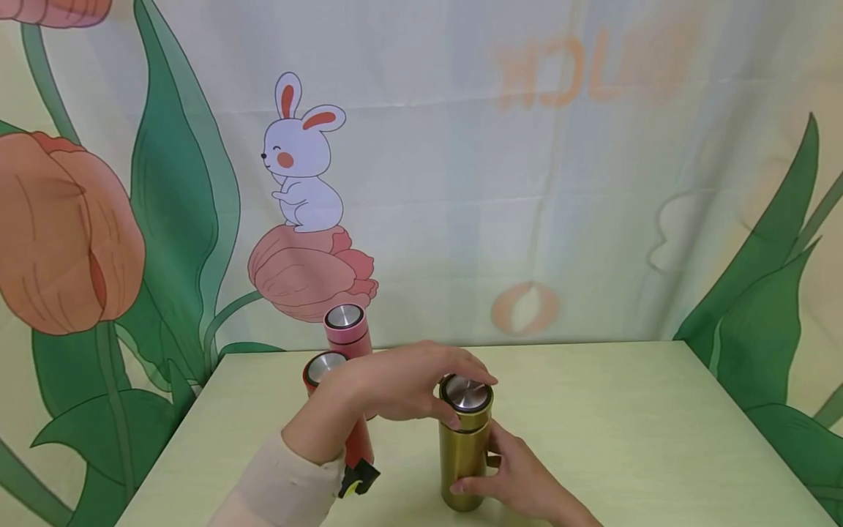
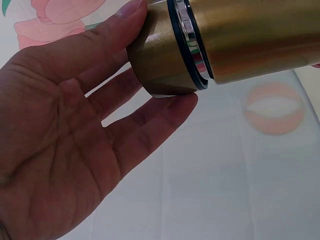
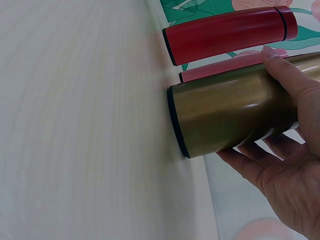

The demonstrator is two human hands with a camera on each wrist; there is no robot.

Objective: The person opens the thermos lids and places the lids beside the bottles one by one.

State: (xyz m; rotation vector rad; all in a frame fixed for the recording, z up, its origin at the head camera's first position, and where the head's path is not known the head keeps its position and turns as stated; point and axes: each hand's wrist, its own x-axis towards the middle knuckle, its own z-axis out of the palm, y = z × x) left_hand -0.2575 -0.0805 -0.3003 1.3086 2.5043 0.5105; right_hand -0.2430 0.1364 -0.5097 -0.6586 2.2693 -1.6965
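Observation:
A gold thermos flask (image 1: 461, 468) stands upright near the front of the table. From above, my left hand (image 1: 398, 380) holds its lid (image 2: 157, 57) with thumb and fingers around the side. In the left wrist view, a strip of shiny metal neck (image 2: 186, 24) shows between lid and body, so the lid sits slightly raised. My right hand (image 1: 527, 476) grips the body lower down, thumb on the near side and fingers around the far side, as the right wrist view shows. The flask's black base (image 3: 179, 122) is close to the tabletop.
To the left stand a red flask (image 3: 225, 35) and, behind it, a pink flask (image 1: 346, 333), both with lids on. My left forearm partly covers them. The pale table (image 1: 593, 410) ends at a printed cloth backdrop (image 1: 428, 183) with flowers and a rabbit.

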